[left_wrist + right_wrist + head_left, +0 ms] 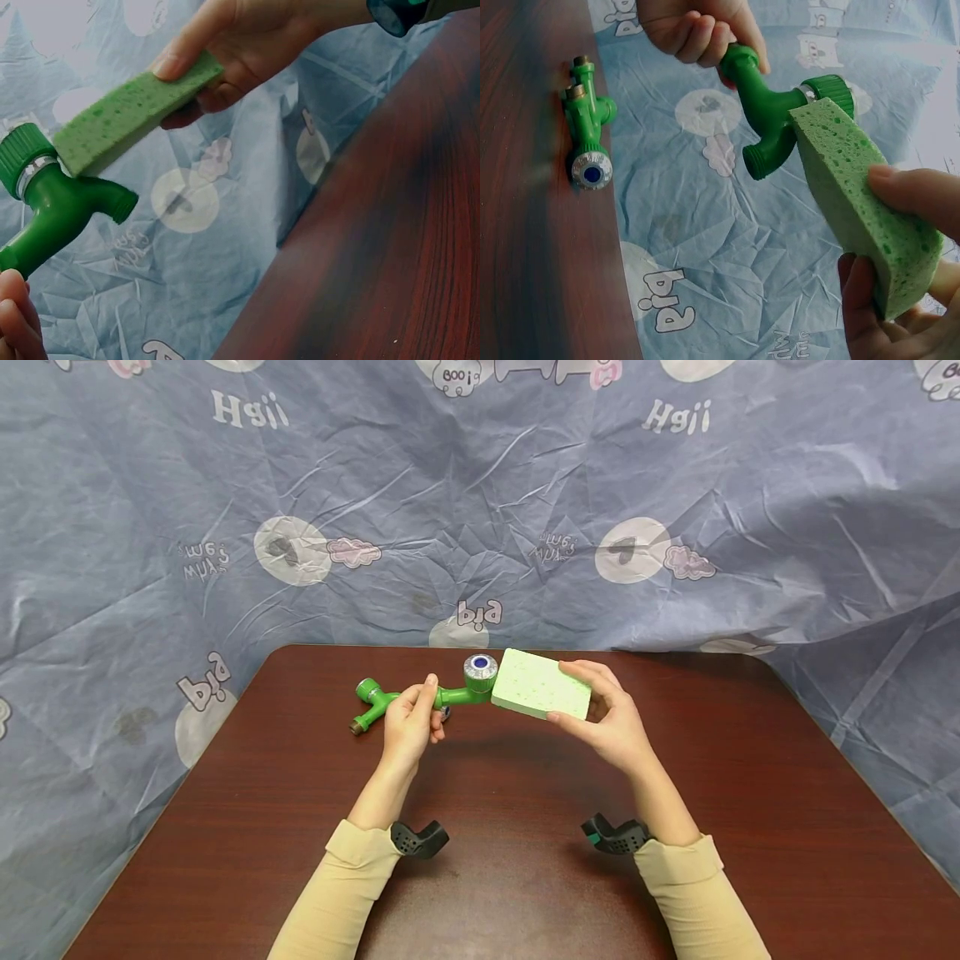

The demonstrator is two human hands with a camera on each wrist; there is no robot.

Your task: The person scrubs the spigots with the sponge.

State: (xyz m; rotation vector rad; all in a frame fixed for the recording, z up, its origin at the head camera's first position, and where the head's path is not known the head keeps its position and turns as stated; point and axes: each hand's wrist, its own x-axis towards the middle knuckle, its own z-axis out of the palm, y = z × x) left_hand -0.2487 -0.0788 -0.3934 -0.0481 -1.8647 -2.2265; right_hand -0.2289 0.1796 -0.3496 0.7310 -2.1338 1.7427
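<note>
My left hand [407, 727] grips a green tap [456, 696] by its pipe end, thumb on top. The tap's ribbed knob [480, 673] has a silver top with a blue centre. In the right wrist view its threaded spout [759, 162] points downward. A light green rectangular sponge [538, 685] is pinched between thumb and fingers of my right hand [618, 727]. The sponge's far end is against the tap body, just beside the knob's collar, in both wrist views. Both things are held up above the table.
A second green valve [591, 124] with brass-coloured threaded ends lies on the dark brown table [480, 877], behind my left hand. A blue printed cloth [480, 510] hangs behind the table's far edge. Each wrist wears a black band [420, 841].
</note>
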